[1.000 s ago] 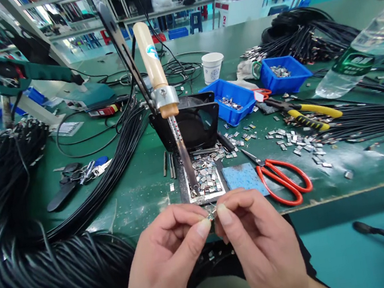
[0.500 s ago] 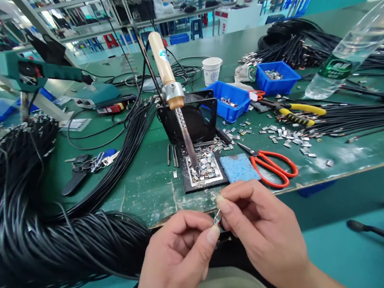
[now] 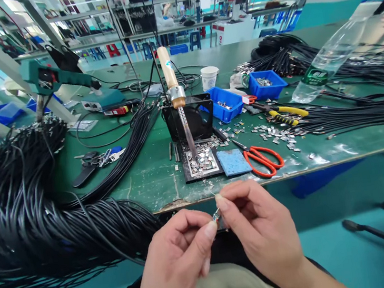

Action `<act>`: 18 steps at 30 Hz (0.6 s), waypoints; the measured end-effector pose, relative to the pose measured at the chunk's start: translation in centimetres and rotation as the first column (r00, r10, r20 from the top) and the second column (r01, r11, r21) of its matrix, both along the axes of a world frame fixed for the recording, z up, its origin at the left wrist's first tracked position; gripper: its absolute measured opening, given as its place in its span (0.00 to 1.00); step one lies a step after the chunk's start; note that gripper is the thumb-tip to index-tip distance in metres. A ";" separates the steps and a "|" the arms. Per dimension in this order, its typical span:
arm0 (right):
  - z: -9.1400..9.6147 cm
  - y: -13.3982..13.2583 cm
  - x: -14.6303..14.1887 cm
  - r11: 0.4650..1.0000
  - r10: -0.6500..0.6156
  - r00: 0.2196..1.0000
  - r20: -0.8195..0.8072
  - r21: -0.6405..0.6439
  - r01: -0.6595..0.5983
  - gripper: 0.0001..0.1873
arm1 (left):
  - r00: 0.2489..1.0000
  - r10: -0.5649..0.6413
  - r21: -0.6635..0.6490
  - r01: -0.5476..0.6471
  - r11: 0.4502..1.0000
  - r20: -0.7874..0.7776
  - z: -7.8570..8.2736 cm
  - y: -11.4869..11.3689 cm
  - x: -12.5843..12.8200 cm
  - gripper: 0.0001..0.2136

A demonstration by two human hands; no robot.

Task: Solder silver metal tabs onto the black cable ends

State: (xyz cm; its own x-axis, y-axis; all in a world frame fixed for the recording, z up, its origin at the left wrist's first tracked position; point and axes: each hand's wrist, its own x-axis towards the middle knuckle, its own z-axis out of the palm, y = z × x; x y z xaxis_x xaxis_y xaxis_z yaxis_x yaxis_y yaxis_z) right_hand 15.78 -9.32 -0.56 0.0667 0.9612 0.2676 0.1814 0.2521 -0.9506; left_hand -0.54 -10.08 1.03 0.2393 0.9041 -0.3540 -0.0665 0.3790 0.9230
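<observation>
My left hand [image 3: 183, 256] pinches a small silvery metal connector [image 3: 216, 216] between thumb and forefinger. My right hand [image 3: 267, 229] is closed at the connector's other side, thumb against forefinger, on what looks like a thin wire end; the fingers mostly hide it. Both hands are held just off the bench's front edge, above my lap. Beyond them a soldering iron [image 3: 169, 73] with a wooden handle points tip-down at a dark stand [image 3: 190, 179] heaped with small metal connector shells [image 3: 203, 160]. A blue sponge [image 3: 233, 162] lies beside the stand.
Orange-handled scissors [image 3: 263, 161] and yellow-handled pliers [image 3: 286, 114] lie to the right. Blue bins [image 3: 226, 116], a paper cup [image 3: 209, 78] and a tilted water bottle [image 3: 327, 61] stand behind. Black cable bundles [image 3: 47, 238] hang over the left edge; keys [image 3: 103, 158] lie nearby.
The camera view has shifted slightly, so the bench things sit a little differently in the picture. My hands keep nearly the same pose around the connector.
</observation>
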 end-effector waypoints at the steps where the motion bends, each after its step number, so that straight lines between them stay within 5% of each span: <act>1: 0.0 -0.1 0.0 1.000 -0.002 1.000 0.008 0.001 0.002 0.05 | 1.000 -0.002 -0.003 0.002 1.000 -0.005 0.1 -0.1 0.0 0.15; 7: -0.9 -0.5 0.1 1.000 -0.012 0.999 0.043 -0.021 0.013 0.05 | 0.999 -0.003 -0.002 0.003 1.000 -0.050 -0.4 -0.3 0.3 0.14; 10: -1.3 -0.5 0.7 1.000 -0.018 0.995 0.096 -0.004 0.019 0.04 | 0.984 0.000 0.137 0.025 0.990 -0.179 -2.0 -0.5 0.2 0.10; 14: -0.9 0.8 3.7 0.981 -0.192 0.960 0.206 0.082 0.178 0.02 | 0.857 0.090 0.539 0.234 0.809 -0.507 -4.4 -0.9 -1.0 0.07; 16: -0.5 2.2 6.1 0.937 -0.348 0.914 0.207 0.085 0.338 0.05 | 0.801 0.118 0.611 0.342 0.714 -0.587 -4.5 -0.5 -2.4 0.07; 18: -0.3 4.2 8.5 0.887 -0.461 0.876 0.141 0.069 0.456 0.08 | 0.708 0.263 0.648 0.347 0.678 -0.655 -3.4 0.9 -4.2 0.07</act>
